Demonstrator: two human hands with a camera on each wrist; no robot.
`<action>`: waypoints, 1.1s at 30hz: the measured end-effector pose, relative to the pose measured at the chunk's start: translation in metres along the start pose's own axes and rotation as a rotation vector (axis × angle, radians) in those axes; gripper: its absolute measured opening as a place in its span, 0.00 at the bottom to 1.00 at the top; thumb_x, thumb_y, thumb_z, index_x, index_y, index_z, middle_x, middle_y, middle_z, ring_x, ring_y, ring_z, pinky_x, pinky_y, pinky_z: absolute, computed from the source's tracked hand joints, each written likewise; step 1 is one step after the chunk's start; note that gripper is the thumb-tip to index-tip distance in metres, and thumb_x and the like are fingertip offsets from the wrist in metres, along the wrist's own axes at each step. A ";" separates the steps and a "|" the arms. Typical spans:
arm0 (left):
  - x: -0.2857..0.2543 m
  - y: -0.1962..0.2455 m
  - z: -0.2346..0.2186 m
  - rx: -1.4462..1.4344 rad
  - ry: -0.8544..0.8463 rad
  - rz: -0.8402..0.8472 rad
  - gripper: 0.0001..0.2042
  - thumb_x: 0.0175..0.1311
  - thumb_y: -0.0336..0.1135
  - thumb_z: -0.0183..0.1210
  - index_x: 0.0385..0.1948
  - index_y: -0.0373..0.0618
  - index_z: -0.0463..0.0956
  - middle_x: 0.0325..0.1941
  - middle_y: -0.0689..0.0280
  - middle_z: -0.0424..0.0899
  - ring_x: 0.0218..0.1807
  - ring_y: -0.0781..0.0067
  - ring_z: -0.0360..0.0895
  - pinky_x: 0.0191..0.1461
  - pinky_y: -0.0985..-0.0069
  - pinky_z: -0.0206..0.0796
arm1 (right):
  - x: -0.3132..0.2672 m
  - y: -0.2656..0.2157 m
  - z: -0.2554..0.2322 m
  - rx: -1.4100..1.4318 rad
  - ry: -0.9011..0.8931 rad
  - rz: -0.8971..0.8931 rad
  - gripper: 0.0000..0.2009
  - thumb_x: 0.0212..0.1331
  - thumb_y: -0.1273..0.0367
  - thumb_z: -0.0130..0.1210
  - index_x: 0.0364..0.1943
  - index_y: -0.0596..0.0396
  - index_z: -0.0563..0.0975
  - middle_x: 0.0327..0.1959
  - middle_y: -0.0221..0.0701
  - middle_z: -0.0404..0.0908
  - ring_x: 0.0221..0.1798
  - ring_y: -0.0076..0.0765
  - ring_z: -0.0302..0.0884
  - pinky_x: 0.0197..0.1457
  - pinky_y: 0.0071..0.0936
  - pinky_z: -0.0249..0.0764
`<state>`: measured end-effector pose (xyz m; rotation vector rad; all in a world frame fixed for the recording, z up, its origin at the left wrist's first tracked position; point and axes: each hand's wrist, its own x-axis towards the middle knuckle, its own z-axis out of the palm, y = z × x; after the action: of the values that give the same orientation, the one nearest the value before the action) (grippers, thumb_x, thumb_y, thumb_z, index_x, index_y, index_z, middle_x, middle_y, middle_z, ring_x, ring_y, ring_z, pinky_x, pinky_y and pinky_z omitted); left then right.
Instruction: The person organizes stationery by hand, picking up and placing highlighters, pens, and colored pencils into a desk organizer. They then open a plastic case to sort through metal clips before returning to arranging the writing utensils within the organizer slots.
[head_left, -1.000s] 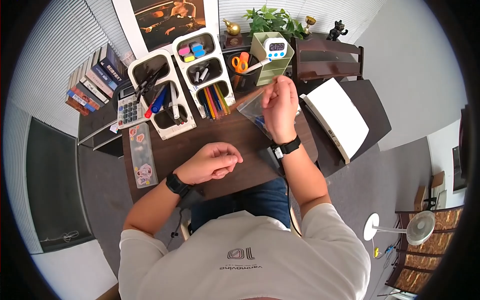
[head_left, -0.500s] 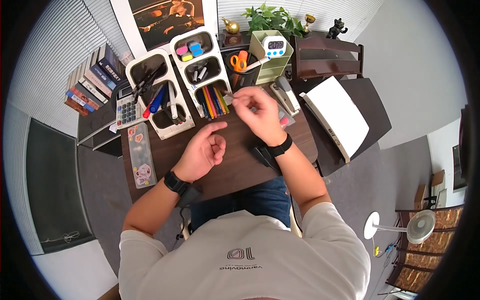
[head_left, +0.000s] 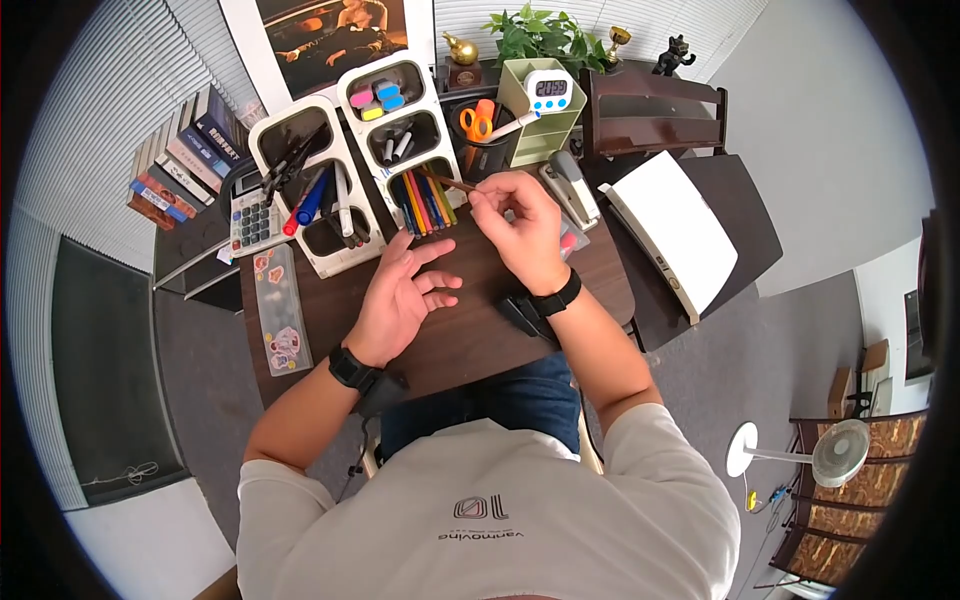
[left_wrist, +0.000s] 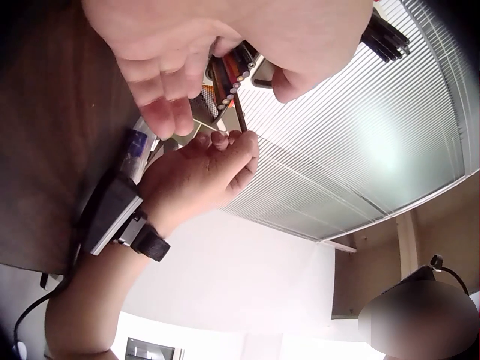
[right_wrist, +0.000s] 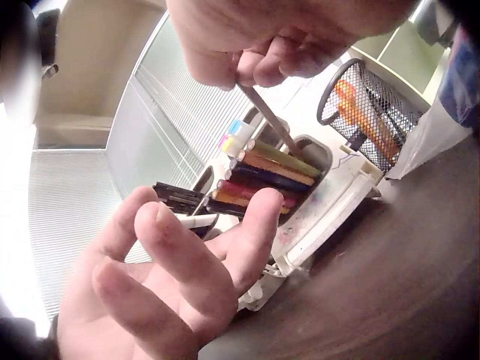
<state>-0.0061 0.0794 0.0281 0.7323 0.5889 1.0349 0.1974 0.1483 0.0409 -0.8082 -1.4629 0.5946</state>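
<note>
My right hand (head_left: 525, 225) pinches the upper end of a brown pencil (right_wrist: 274, 124) between thumb and fingers. The pencil slants down, its far end inside the front compartment of a white desk organizer (right_wrist: 322, 206). Several colored pencils (head_left: 425, 205) lean side by side in that same compartment. Just in front of the organizer hovers my left hand (head_left: 390, 310), palm turned inward, fingers loosely spread and holding nothing. In the right wrist view its fingertips overlap the lower pencils.
A second white organizer (head_left: 345, 258) with pens and scissors stands to the left, beside a calculator (head_left: 255, 222). Behind my right hand are a mesh cup (head_left: 487, 158), a green holder with a timer (head_left: 548, 90) and a stapler (head_left: 572, 190). A stickered clear case (head_left: 281, 310) lies at left.
My right hand came from the plastic bag at right to the pencil compartment, now with a brown pencil. My left hand rose toward the organizer and its fingers spread.
</note>
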 end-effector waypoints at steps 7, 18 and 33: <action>0.002 -0.001 -0.009 -0.047 -0.027 -0.026 0.25 0.80 0.51 0.44 0.73 0.54 0.57 0.71 0.52 0.72 0.53 0.61 0.80 0.56 0.63 0.74 | 0.000 -0.009 -0.002 -0.058 0.001 -0.048 0.05 0.59 0.78 0.67 0.37 0.56 0.82 0.30 0.26 0.78 0.29 0.19 0.73 0.33 0.20 0.71; 0.002 -0.001 -0.005 -0.052 -0.045 -0.021 0.27 0.80 0.53 0.43 0.74 0.53 0.55 0.63 0.53 0.76 0.48 0.66 0.80 0.53 0.66 0.73 | 0.000 -0.009 0.000 -0.097 -0.237 0.086 0.05 0.61 0.75 0.66 0.40 0.56 0.81 0.34 0.25 0.79 0.32 0.18 0.75 0.35 0.19 0.73; 0.002 -0.004 -0.006 -0.044 -0.051 -0.032 0.28 0.80 0.52 0.43 0.76 0.52 0.56 0.55 0.56 0.80 0.46 0.68 0.80 0.52 0.68 0.72 | -0.001 -0.008 0.001 -0.096 -0.253 0.134 0.06 0.63 0.71 0.65 0.38 0.58 0.80 0.31 0.31 0.79 0.28 0.25 0.75 0.33 0.25 0.73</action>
<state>-0.0077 0.0811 0.0207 0.7069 0.5306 0.9939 0.1956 0.1428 0.0469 -0.9373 -1.6871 0.7536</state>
